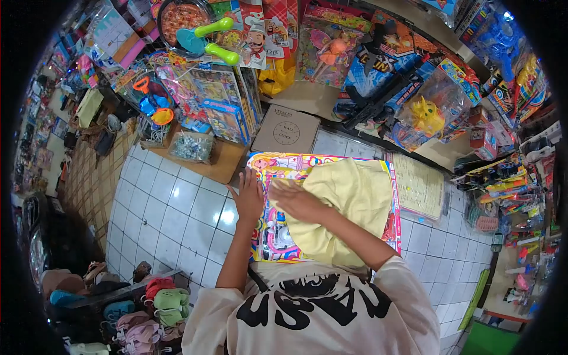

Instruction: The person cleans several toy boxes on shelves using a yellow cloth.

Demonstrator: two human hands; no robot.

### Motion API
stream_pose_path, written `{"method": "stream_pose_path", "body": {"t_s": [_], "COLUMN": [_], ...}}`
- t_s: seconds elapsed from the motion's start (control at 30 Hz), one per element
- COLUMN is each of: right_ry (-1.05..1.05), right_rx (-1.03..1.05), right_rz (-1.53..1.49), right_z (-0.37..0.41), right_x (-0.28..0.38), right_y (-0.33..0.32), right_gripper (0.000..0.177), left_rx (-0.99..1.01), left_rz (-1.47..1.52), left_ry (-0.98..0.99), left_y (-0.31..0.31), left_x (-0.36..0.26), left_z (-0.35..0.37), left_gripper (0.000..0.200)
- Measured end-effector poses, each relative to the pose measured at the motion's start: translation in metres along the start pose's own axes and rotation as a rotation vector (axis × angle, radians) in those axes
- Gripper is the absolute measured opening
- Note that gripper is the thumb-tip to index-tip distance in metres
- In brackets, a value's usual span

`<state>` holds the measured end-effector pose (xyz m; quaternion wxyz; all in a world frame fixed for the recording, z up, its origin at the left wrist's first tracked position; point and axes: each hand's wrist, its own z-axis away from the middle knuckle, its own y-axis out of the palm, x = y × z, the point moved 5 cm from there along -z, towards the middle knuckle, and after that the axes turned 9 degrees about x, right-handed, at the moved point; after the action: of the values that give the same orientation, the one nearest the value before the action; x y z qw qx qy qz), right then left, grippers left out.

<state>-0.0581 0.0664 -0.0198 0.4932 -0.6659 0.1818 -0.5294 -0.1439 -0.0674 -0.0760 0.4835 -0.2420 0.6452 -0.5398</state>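
A flat, colourful toy package (pixel 256 251) with a doll-like figure printed on its top lies in front of my body. Over its middle and right side spreads a crumpled pale yellow cloth (pixel 349 207). My right hand (pixel 299 202) presses on the cloth's left part and holds it against the package, its fingertips slightly blurred and a bit of cloth showing beside them. At the package's left edge rests my left hand (pixel 249 198), fingers stretched and thumb apart, holding nothing. Pink toy parts (pixel 278 239) show at the package's lower left.
Beyond the package is a brown wall clock box (pixel 287 130). To its right lies a plastic-covered paper sheet (pixel 419 186). Bagged toys, including a black toy gun (pixel 384 92), line the back. Sandals (pixel 171 302) are piled at lower left. White tiles (pixel 195 219) cover the floor.
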Motion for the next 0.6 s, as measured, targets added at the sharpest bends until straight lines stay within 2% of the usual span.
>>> {"method": "stream_pose_path", "body": {"t_s": [0.07,0.2,0.23,0.33,0.47,0.6], "right_ry": [-0.021,-0.092,-0.047,0.011,-0.040,-0.039], "right_rx": [0.070,0.038,0.050,0.094,0.035,0.025], "right_rz": [0.163,-0.019,-0.115,-0.148,-0.002,-0.146], "right_z": [-0.005,0.008,0.012,0.013,-0.006,-0.002], "right_x": [0.002,-0.010,-0.015,-0.015,-0.008,-0.007], "right_y": [0.020,0.016,0.009,0.005,0.022,0.020], "right_gripper": [0.039,0.034,0.033,0.034,0.037,0.039], "left_rx": [0.005,-0.008,0.008,-0.013,-0.046,-0.013], "left_rz": [0.016,0.071,0.068,0.199,0.326,0.371], "left_ry": [-0.013,0.001,-0.008,0.068,0.117,0.107], "left_y": [-0.002,-0.004,-0.007,0.000,0.004,0.007], "left_x": [0.001,0.001,-0.001,0.004,0.004,0.016], "left_z": [0.001,0.004,0.002,-0.008,-0.015,-0.012], "left_gripper": [0.045,0.044,0.044,0.043,0.042,0.043]}}
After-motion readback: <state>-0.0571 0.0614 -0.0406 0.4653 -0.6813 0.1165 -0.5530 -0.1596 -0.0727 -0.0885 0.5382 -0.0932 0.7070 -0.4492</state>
